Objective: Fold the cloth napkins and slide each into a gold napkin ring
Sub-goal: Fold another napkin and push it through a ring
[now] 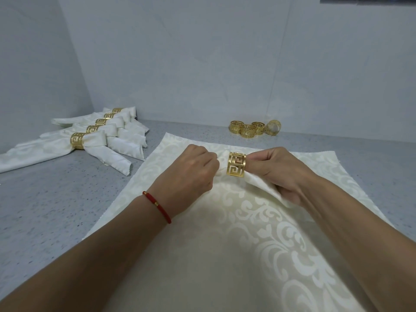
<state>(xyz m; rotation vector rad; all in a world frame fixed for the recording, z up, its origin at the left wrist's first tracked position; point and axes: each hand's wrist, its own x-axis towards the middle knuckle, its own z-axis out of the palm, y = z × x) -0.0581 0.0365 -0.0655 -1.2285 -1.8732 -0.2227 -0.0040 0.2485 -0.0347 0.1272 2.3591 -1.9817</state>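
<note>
The threading step was in hand: the left hand [193,167] pinched the gathered tip of the napkin [258,221] poking out of the gold ring [236,164], while the right hand [279,172] gripped the ring and the bunched cloth behind it. The next move, I judged, called for drawing more cloth through while keeping the ring steady. The cream damask napkin lay spread over the counter [56,210], lifted only at its centre, with the ring raised just above it between the hands.

Grey speckled counter [56,199], pale wall [202,52] behind, maybe a picture edge [369,0] top right.
</note>
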